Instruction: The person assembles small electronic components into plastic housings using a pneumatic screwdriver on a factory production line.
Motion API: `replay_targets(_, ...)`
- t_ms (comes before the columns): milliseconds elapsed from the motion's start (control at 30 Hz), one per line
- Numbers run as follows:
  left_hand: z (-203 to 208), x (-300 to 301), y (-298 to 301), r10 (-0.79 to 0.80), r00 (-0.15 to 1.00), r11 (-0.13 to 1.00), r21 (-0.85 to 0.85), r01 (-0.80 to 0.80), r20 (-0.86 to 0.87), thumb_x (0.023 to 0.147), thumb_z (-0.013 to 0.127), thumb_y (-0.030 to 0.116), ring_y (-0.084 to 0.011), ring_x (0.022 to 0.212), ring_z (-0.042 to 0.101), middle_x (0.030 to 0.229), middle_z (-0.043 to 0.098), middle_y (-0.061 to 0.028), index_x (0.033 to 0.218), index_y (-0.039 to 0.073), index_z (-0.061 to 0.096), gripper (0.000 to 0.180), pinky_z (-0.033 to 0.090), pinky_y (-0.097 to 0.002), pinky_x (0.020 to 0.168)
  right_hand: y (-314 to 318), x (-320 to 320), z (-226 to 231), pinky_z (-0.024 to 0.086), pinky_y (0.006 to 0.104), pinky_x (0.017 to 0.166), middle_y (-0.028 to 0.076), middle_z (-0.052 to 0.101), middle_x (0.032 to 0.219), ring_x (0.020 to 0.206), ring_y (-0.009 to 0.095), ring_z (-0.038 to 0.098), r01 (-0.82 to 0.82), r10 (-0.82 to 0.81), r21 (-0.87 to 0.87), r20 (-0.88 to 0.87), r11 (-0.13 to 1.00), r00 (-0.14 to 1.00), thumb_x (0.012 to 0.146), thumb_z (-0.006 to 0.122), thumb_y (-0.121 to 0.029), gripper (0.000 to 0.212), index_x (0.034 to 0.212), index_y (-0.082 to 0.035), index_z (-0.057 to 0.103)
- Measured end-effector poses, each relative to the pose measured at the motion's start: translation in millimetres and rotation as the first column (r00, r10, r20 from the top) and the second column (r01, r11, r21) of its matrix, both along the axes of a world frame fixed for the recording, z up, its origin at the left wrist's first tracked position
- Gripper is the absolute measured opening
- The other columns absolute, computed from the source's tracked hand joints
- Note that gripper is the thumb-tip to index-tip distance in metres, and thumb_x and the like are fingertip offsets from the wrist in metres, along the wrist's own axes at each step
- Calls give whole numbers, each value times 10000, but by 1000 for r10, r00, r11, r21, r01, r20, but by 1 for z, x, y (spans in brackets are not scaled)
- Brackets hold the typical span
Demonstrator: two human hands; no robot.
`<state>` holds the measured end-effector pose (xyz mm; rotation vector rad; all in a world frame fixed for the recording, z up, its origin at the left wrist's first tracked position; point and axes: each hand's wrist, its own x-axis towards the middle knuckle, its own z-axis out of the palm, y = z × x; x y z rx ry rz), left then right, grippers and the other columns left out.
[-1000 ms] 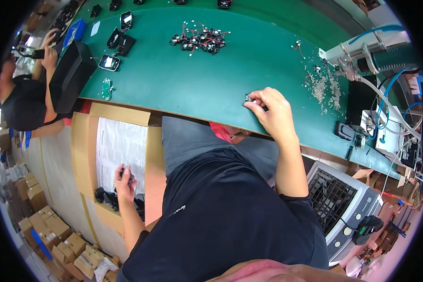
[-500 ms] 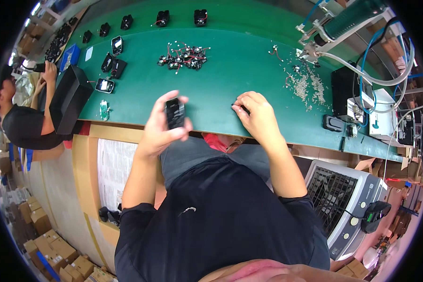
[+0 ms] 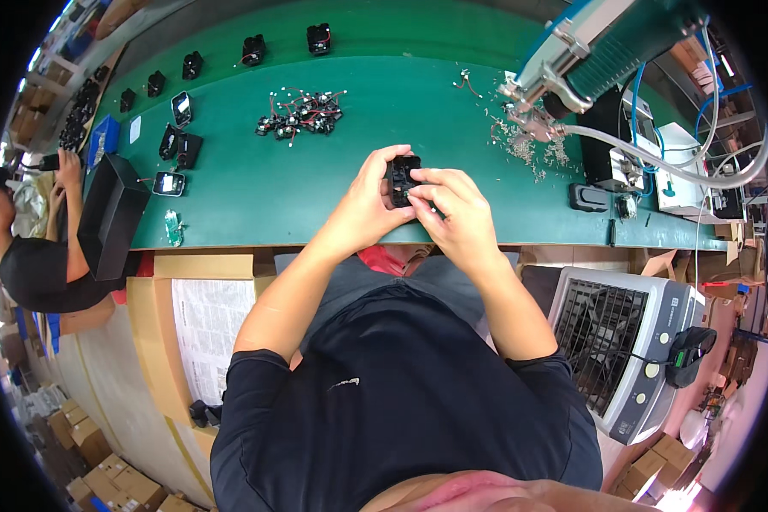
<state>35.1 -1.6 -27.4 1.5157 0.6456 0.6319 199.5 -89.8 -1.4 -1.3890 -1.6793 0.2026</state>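
Note:
Over the near edge of the green bench (image 3: 239,205), my left hand (image 3: 363,205) is closed around a small black plastic housing (image 3: 404,169), its hollow inner side facing up. My right hand (image 3: 462,218) is at the housing's right side, thumb and fingers pinched together over it. Whatever those fingertips hold is too small and covered to name; a tiny pale spot shows beside them. Farther back lies a heap of small black parts with red wires (image 3: 303,115). Loose small screws (image 3: 525,149) are scattered to the right.
A clamped green-bodied tool (image 3: 606,72) with hoses overhangs the right side. Black housings (image 3: 179,147) and a black bin (image 3: 111,213) stand left, near a co-worker (image 3: 34,256). An air cooler (image 3: 610,350) and an open carton (image 3: 154,341) flank me below the bench.
My left hand has moved right with the housing, which now shows its hollow side instead of its smooth face. My right hand has come to it. The view has shifted slightly.

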Motion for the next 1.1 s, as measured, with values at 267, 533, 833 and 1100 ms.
replay_targets(267, -3, 3, -6, 32, 997, 999, 39, -35, 71, 824, 796, -73, -245, 1183, 663, 1488, 467, -135, 1490, 69, 357, 811, 620, -367, 934, 3, -5, 0, 559, 392, 802, 62, 693, 1041, 955, 278, 650, 57, -63, 78, 73, 995, 995, 736, 795, 1, 185, 899, -46, 719)
replay_targets(533, -1, 10, -2, 79, 997, 926, 373, -65, -23, 797, 804, -81, -247, 1209, 653, 1473, 476, -131, 1455, 67, 429, 772, 623, -346, 909, 7, -4, 5, 524, 394, 789, 66, 630, 1040, 940, 278, 612, 117, -115, 5, 208, 993, 971, 731, 805, -10, 205, 916, -75, 743)
replay_targets(833, 6, 19, 23, 135, 991, 663, 742, -98, 10, 668, 887, 29, -338, 1136, 637, 1265, 632, -130, 1332, 68, 562, 740, 564, -404, 916, 11, -4, 9, 500, 410, 788, 42, 595, 973, 908, 268, 586, 250, -232, -25, 292, 968, 928, 767, 785, -74, 101, 859, -80, 747)
replay_targets(1100, -6, 28, 42, 59, 998, 699, 715, -29, -17, 636, 898, 74, -329, 1111, 593, 1251, 634, -114, 1321, 80, 567, 761, 504, -428, 961, 23, 10, 10, 521, 419, 816, 89, 603, 991, 939, 296, 606, 163, -134, -83, 274, 983, 952, 795, 742, -46, 157, 952, -43, 746)
